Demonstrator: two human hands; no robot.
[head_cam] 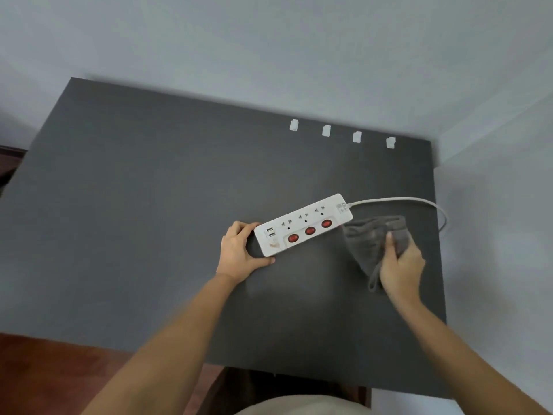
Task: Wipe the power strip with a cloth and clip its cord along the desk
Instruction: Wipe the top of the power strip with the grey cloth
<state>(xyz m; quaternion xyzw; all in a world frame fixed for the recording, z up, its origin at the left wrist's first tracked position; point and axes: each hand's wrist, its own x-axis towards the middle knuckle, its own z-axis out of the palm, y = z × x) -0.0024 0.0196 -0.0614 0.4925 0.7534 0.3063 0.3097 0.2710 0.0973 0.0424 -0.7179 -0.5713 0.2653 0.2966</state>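
A white power strip (pixel 303 224) with three red switches lies at an angle on the dark grey desk (pixel 149 205). My left hand (pixel 239 250) grips its near left end, thumb along the front edge. Its white cord (pixel 404 200) leaves the right end and curves off the desk's right edge. My right hand (pixel 402 266) is closed on a bunched grey cloth (pixel 369 239), which rests on the desk just right of the strip, close to its right end. Several white cable clips (pixel 326 130) stand in a row near the desk's far edge.
The desk stands in a corner, with pale walls (pixel 299 40) behind and to the right. Reddish wooden floor (pixel 59 369) shows at the lower left. The desk's near edge runs just in front of my body.
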